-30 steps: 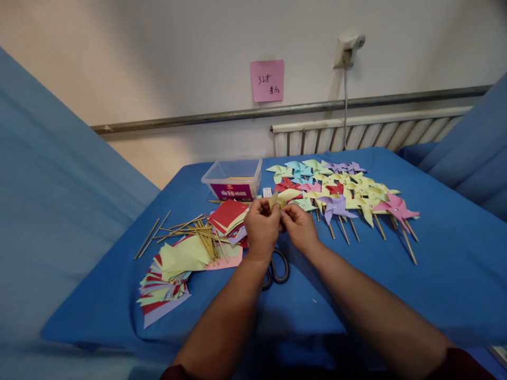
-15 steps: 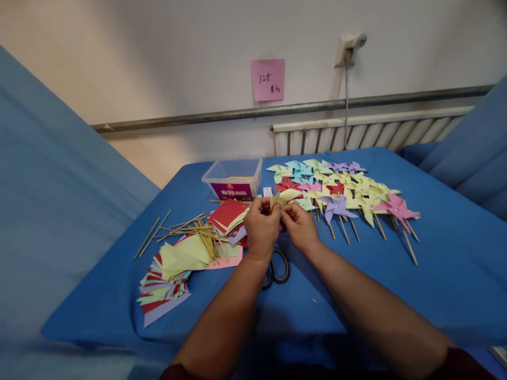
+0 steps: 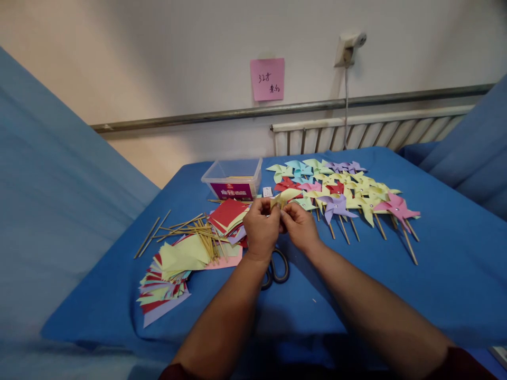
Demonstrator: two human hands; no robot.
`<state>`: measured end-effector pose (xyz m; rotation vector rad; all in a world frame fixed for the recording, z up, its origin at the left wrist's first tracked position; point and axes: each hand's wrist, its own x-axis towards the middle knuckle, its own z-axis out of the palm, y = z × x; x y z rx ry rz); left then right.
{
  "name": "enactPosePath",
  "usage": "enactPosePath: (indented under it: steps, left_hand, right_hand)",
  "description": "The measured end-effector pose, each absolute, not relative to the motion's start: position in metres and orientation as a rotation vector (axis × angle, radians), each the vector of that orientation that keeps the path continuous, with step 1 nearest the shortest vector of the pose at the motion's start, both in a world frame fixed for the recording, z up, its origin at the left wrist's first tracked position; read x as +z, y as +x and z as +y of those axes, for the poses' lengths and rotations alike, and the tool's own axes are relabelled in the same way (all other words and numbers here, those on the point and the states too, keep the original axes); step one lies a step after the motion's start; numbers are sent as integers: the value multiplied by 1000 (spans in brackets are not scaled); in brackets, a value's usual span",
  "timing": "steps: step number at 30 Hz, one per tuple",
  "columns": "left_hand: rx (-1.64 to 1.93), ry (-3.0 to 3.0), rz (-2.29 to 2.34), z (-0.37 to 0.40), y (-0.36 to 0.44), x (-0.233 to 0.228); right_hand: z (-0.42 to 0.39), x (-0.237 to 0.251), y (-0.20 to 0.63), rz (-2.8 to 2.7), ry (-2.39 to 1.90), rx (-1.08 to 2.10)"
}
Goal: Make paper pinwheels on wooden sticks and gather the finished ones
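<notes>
Yellow paper: a small folded piece (image 3: 276,201), pinched between both hands just above the table (image 3: 435,274), near its middle.
Left hand: (image 3: 261,228) curled, thumb and fingertips closed on the paper's left side.
Right hand: (image 3: 300,226) curled, fingertips closed on the paper's right side, touching the left hand.
Scissors: (image 3: 277,268) flat on the cloth at 6 o'clock from the hands, partly under the left wrist.
Sticks: (image 3: 190,232) loose at 9 o'clock, lying over the paper squares (image 3: 174,274).
Box: (image 3: 233,178) clear, at 11 o'clock.
Pinwheels: (image 3: 344,192) finished, fanned out at 2 o'clock.
Doing it well: I judge that each folded tip wants holding at the centre, with light pressure so the blades stay curved, not creased.
</notes>
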<state>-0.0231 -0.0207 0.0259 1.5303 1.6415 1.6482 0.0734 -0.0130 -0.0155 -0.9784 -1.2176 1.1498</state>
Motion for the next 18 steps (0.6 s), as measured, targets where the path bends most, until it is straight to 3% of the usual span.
enactPosePath:
  steps: [18]
  left_hand:
    - [1668,1302,1418,-15,-23,23]
  right_hand:
    - [-12,-18,75,-1293,-1041,1021]
